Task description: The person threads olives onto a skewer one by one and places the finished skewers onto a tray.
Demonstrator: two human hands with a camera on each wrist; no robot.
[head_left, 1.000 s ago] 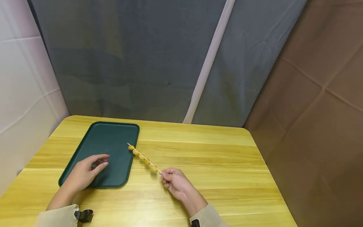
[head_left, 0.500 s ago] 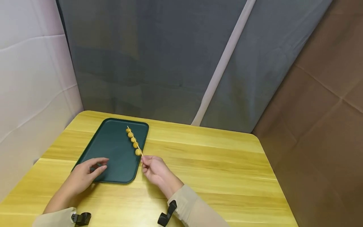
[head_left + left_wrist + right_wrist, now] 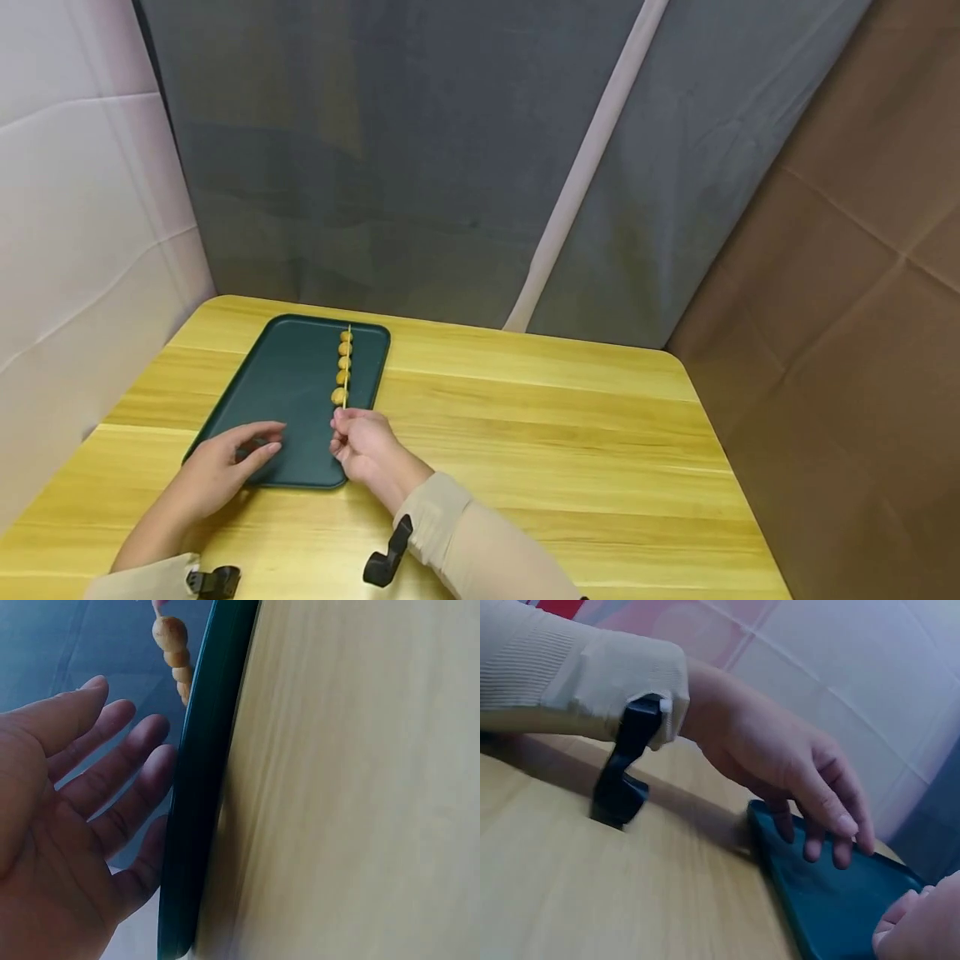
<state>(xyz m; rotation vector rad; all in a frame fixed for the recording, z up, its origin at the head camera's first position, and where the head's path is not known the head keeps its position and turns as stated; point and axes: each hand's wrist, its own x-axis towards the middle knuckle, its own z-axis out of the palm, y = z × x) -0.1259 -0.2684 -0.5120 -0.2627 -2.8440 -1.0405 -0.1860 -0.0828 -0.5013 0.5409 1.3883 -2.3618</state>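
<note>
In the head view, a skewer of several yellow-brown balls points away from me over the right part of a dark green tray. My right hand pinches the bare near end of its stick between thumb and fingers. Whether the balls touch the tray I cannot tell. My left hand is at the tray's near left corner, fingers relaxed and apart, with nothing in it. The left wrist view shows that hand's loose fingers close to the tray rim, and the skewered balls beyond.
The tray lies on the left side of a wood-grain table. A grey curtain hangs behind the table, a white one at left and a brown one at right. Black wrist mounts sit on both sleeves.
My right hand has carried the skewer leftward from over the table to above the tray, turning it to point straight away. My left hand has stayed nearly in place.
</note>
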